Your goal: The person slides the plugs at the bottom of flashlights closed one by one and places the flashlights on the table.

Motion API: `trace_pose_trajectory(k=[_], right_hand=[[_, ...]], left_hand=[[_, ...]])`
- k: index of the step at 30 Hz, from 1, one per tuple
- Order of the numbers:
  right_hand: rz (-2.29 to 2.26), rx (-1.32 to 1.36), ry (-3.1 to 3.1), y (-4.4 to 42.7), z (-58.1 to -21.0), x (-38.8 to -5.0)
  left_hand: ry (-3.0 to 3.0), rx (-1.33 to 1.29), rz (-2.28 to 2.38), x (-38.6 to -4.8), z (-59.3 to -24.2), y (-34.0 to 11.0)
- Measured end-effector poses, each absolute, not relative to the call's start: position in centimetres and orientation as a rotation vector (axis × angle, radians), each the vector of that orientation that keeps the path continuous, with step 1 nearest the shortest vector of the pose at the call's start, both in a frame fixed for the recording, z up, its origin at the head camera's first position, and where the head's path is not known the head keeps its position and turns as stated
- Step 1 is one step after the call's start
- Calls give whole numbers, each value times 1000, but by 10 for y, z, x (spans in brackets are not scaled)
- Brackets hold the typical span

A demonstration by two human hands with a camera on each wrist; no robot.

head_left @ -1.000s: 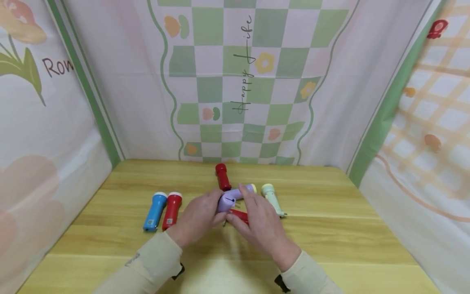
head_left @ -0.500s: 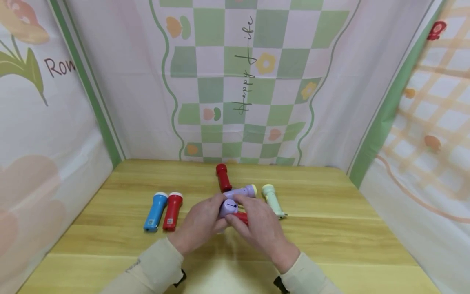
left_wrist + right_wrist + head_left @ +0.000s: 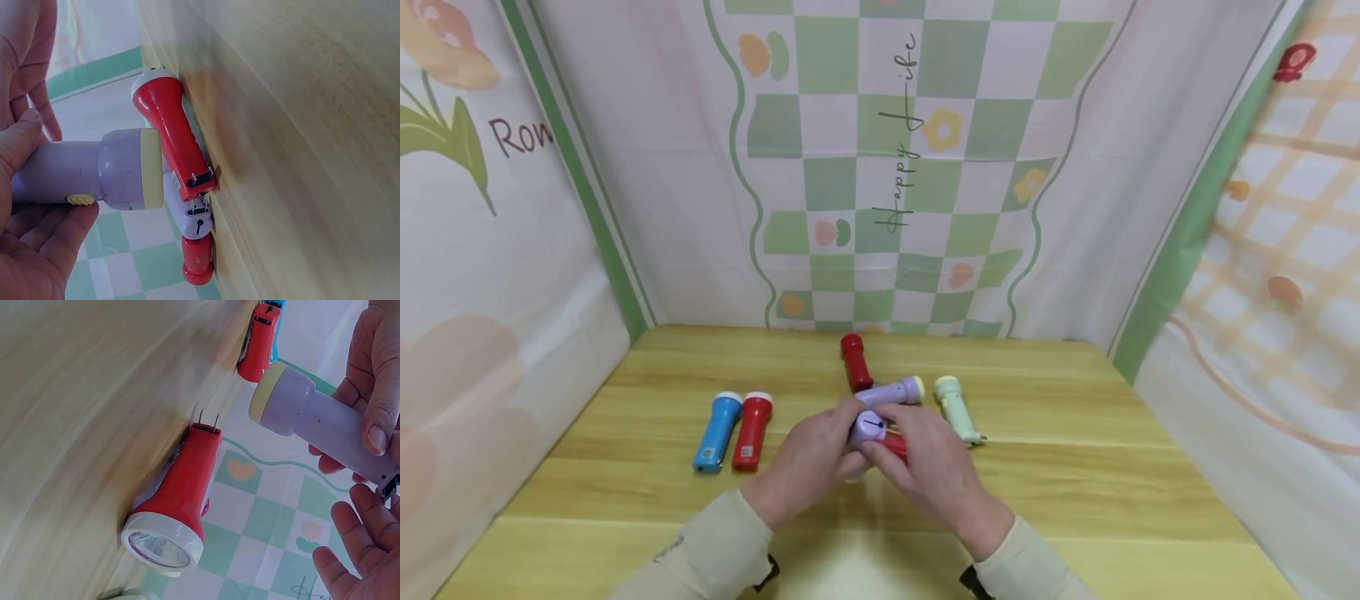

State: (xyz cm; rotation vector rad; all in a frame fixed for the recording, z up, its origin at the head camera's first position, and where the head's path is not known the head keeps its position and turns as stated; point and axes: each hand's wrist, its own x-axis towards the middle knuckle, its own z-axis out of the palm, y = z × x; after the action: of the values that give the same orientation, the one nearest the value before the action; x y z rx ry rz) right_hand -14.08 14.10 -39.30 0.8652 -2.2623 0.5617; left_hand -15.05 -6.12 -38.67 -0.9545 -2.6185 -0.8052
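A purple flashlight (image 3: pixel 868 427) with a pale yellow rim points lens-down above the table, gripped by my left hand (image 3: pixel 808 458). In the left wrist view the left thumb and fingers lie on either side of its body (image 3: pixel 65 169). My right hand (image 3: pixel 936 467) is at its tail; the right wrist view shows the right fingers (image 3: pixel 355 537) extended beside the metal plug end, contact unclear. Beyond the hands, a red flashlight (image 3: pixel 184 475) with a white head lies on the table, its two prongs out. Another purple flashlight (image 3: pixel 895 392) lies behind it.
A blue flashlight (image 3: pixel 717 433) and a red one (image 3: pixel 752 432) lie side by side at the left. At the back is a dark red flashlight (image 3: pixel 855 364); a mint green one (image 3: pixel 957 410) lies to the right. Patterned cloth (image 3: pixel 895 167) surrounds the wooden table (image 3: pixel 1075 467).
The held purple flashlight has tipped so its tail faces more upward. The right fingers have come down from their raised position toward its tail. The flashlights on the table have not visibly moved.
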Motion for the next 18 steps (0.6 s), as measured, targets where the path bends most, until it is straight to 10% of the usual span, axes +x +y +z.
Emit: trace_pose_trajectory(k=[18], right_hand=[[640,970,-2163,147,-395,-141]], left_hand=[[-2598,-1029,-1134,-148,-384,-65]])
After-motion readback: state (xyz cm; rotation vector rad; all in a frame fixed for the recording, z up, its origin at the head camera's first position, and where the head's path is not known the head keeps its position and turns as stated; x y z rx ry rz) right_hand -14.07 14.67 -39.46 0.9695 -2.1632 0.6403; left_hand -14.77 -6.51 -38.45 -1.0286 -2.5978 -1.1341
